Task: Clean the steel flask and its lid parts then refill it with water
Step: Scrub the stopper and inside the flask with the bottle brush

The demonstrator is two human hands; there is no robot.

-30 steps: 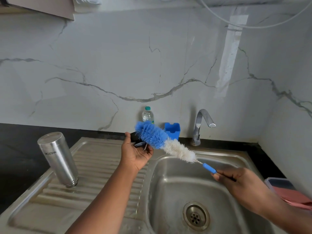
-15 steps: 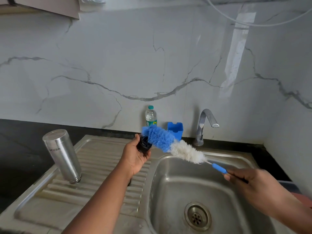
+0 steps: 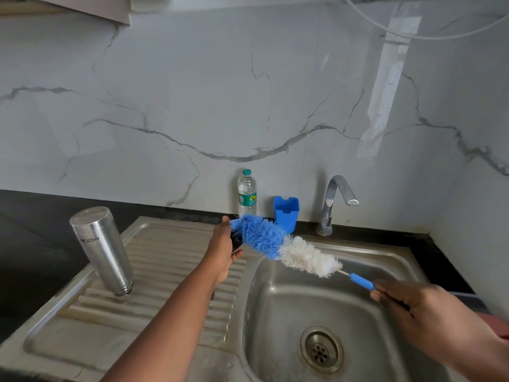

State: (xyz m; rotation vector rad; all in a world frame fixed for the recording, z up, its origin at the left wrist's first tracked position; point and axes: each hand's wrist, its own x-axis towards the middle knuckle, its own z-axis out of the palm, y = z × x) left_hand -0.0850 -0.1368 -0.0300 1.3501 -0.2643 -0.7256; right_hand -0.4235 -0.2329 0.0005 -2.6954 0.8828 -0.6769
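Head view: the left hand (image 3: 221,250) is held over the drainboard (image 3: 165,271), its fingers curled round a small dark lid part (image 3: 237,242), most of which is hidden behind the hand and the bristles. The right hand (image 3: 421,307) grips the blue handle of the brush (image 3: 283,246), fingers closed round it, over the sink (image 3: 275,312). The brush's blue tip is pressed against the lid part, so this looks like the scrubbing of one lid piece.

The flask (image 3: 100,249) stands upside down on the drainboard, well apart from both hands, its base upward and mouth on the ribs. That position suggests it has been washed and left to drain, though the pictures cannot confirm this. No other lid parts can be made out.

The tap (image 3: 334,202) is not running and the sink looks nearly dry. Behind it, against the wall on the tabletop (image 3: 33,216), stand a water bottle (image 3: 247,193) and a blue holder (image 3: 286,213).

Left, as I judge it: finishing and rinsing this lid part, any remaining pieces, then turning the flask upright, refilling it with water and closing it. The task appears around its middle.
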